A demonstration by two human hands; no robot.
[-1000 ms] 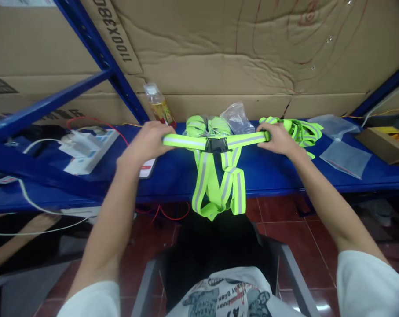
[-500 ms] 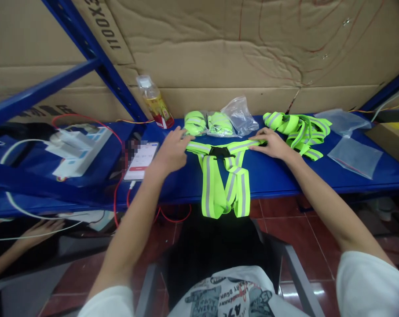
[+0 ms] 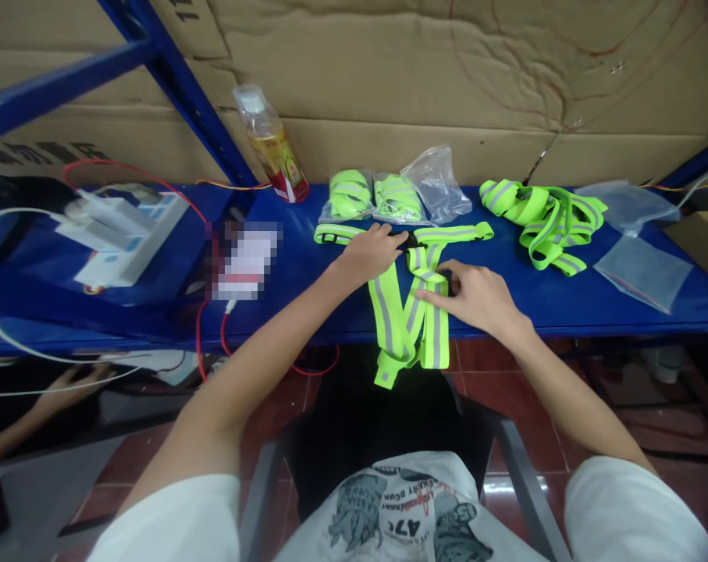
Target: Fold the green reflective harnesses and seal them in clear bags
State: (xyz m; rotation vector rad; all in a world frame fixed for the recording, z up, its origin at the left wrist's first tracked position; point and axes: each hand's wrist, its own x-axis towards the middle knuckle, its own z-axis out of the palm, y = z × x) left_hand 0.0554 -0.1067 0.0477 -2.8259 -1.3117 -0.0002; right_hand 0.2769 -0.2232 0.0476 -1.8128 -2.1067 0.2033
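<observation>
A neon-yellow reflective vest (image 3: 386, 312) made of elastic straps with grey stripes lies on the blue table, its lower loops hanging over the front edge. My left hand (image 3: 372, 254) is closed at the top of it, fingertips at the black buckle (image 3: 412, 240) where the straps meet. My right hand (image 3: 476, 298) pinches the right-hand vertical strap between thumb and fingers. The waistband stretches out sideways on both sides of the buckle. Behind it sit two bagged, rolled vests (image 3: 350, 195) and a crumpled clear bag (image 3: 439, 183).
Another loose heap of reflective straps (image 3: 541, 218) lies to the right, beside flat clear bags (image 3: 646, 273) and a cardboard box (image 3: 702, 246). A drink bottle (image 3: 275, 152), a blurred phone (image 3: 245, 261) on a red cable and a power strip (image 3: 134, 242) are left. Another person's hand (image 3: 76, 388) shows below.
My left hand has moved right from the waistband's left end to the buckle. My right hand has left the right end and come down to the vertical strap. The view has shifted slightly.
</observation>
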